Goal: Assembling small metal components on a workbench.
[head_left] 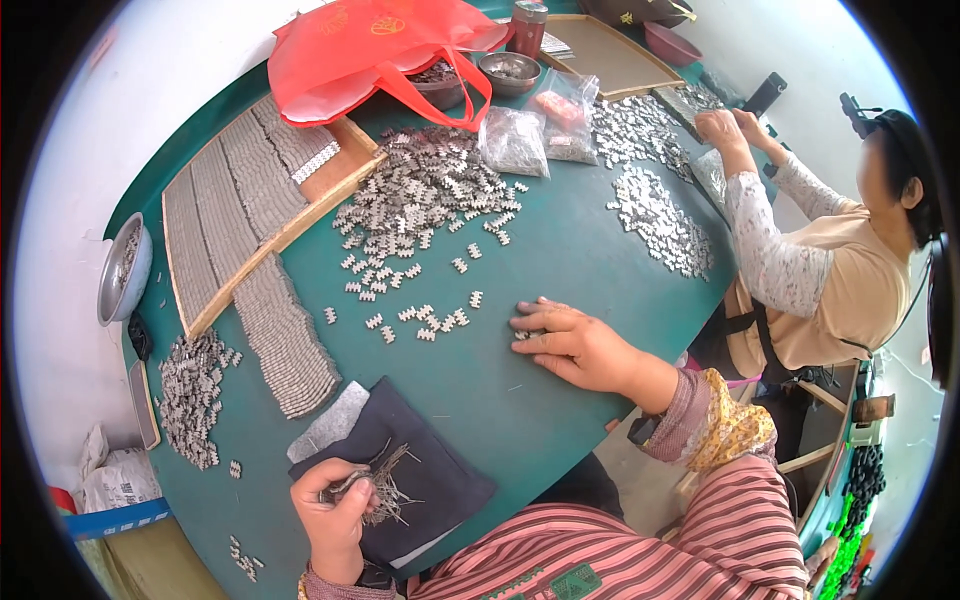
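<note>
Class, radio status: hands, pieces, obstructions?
Left hand gripping thin silvery metal pins over folded dark cloth. Right hand palm-down on green tabletop. Small grey toothed metal pieces scattered between it and their heap.

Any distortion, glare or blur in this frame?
Head view: fisheye distortion bends the edge of the green table and leaves black corners; the white wall is bright and washed out; a clear plastic bag shows small glints; the left hand and right hand look reasonably sharp.
</note>
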Available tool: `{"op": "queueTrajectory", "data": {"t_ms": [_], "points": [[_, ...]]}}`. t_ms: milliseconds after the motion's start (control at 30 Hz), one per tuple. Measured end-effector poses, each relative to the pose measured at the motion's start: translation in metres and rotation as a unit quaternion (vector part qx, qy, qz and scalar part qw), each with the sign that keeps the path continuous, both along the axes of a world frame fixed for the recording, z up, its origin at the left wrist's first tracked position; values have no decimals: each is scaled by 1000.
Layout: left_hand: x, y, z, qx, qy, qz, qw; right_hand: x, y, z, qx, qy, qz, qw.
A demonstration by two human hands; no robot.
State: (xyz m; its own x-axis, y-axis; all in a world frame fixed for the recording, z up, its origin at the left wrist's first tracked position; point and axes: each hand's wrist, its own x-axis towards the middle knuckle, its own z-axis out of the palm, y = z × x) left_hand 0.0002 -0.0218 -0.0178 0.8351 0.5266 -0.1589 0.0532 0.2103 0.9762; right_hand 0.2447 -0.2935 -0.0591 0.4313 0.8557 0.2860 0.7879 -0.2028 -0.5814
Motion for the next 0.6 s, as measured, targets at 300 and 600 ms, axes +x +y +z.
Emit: {"op": "queueTrajectory", "data": {"t_ms": [300, 600], "points": [[-3, 2, -1, 3, 15, 7, 1000, 41, 59, 14, -22, 7, 126, 992], [-2, 7, 6, 2, 22, 7, 1000, 69, 73, 31, -25, -69, -57, 996]]}}
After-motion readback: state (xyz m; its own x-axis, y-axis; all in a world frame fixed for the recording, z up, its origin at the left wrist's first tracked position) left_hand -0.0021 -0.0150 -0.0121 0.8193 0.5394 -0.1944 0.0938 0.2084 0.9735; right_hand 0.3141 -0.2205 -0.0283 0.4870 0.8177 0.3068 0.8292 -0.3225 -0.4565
